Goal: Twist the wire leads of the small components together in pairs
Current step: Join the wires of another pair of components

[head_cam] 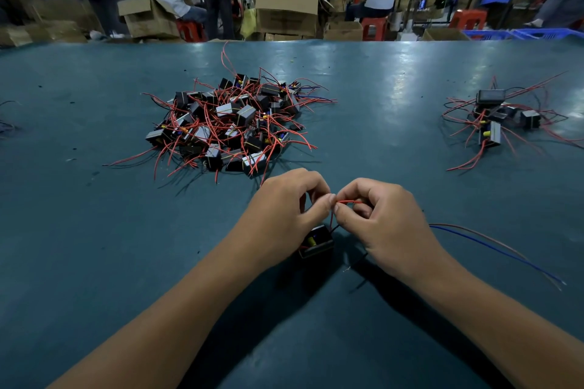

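A small black component (317, 241) with a yellow part lies on the green table just below my two hands. Its thin red leads (349, 201) run up between my fingertips. My left hand (286, 202) pinches the red leads with thumb and forefinger. My right hand (384, 218) pinches the same leads right beside it, fingers curled, fingertips almost touching the left hand's. A blue and a brown wire (493, 246) trail from under my right hand toward the right edge.
A large heap of black components with red leads (235, 125) lies in the middle of the table (94, 230). A smaller group (499, 120) sits at the far right. Beyond the far edge are cardboard boxes, red stools and seated people.
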The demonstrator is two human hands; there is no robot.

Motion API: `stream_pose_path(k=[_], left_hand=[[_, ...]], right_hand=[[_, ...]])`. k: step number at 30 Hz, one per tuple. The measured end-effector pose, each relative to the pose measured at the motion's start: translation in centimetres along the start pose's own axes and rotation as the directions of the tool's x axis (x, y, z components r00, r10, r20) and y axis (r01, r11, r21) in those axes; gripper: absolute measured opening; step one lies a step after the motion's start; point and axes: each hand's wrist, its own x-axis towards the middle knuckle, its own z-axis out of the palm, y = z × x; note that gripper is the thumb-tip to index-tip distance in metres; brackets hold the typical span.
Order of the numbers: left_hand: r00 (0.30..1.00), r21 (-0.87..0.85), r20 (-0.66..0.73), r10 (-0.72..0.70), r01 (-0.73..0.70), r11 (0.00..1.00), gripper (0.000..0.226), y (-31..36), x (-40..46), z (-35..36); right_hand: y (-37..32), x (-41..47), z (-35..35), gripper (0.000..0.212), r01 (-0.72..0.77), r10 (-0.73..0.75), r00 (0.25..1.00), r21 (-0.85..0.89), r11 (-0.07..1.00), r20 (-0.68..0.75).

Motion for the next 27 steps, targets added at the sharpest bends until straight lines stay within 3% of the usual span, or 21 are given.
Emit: stream_pose_path(k=[6, 11, 15, 18, 20, 22, 24, 27], left_hand=[[0.998, -0.049, 0.032, -0.057, 0.058, 0.997, 0.016, 0.2, 0.1, -0.2], [0.976, -0.168, 0.077, -0.203, 0.213, 0.962, 0.025, 0.6, 0.1, -0.3], [0.937, -0.335, 0.116, -0.329, 0.348, 0.875, 0.031, 1.0, 0.3, -0.3], [0.865, -0.420, 0.198, -0.461, 0.500, 0.757, 0.032, 1.1, 0.4, 0.0], [0.849, -0.450, 0.236, -0.473, 0.527, 0.721, 0.033, 0.8, 0.5, 0.0], [0.925, -0.386, 0.149, -0.349, 0.380, 0.841, 0.024, 0.3, 0.4, -0.5], [0.995, -0.179, 0.024, -0.095, 0.098, 0.979, 0.009, -0.3, 0.3, -1.7], [0.971, 0.095, 0.039, 0.234, -0.237, 0.967, 0.020, -1.2, 0.2, -2.8]], right_hand=[[-0.6, -0.2, 0.1, 0.015, 0.057, -0.058, 0.998, -0.026, 0.998, -0.020], [-0.9, -0.4, 0.2, 0.016, 0.136, -0.139, 0.990, -0.108, 0.985, -0.021], [-0.6, -0.4, 0.1, 0.011, 0.173, -0.174, 0.985, -0.139, 0.975, 0.000], [-0.7, -0.4, 0.1, 0.004, 0.205, -0.205, 0.979, -0.145, 0.968, 0.013], [-0.6, -0.4, 0.0, 0.006, 0.214, -0.213, 0.977, -0.154, 0.965, 0.022], [-0.5, -0.2, -0.1, 0.013, 0.199, -0.198, 0.980, -0.135, 0.971, 0.020], [-0.5, -0.2, -0.3, 0.016, 0.175, -0.173, 0.984, -0.098, 0.980, 0.030], [-0.6, -0.2, -0.3, 0.018, 0.162, -0.160, 0.986, -0.062, 0.985, 0.045]])
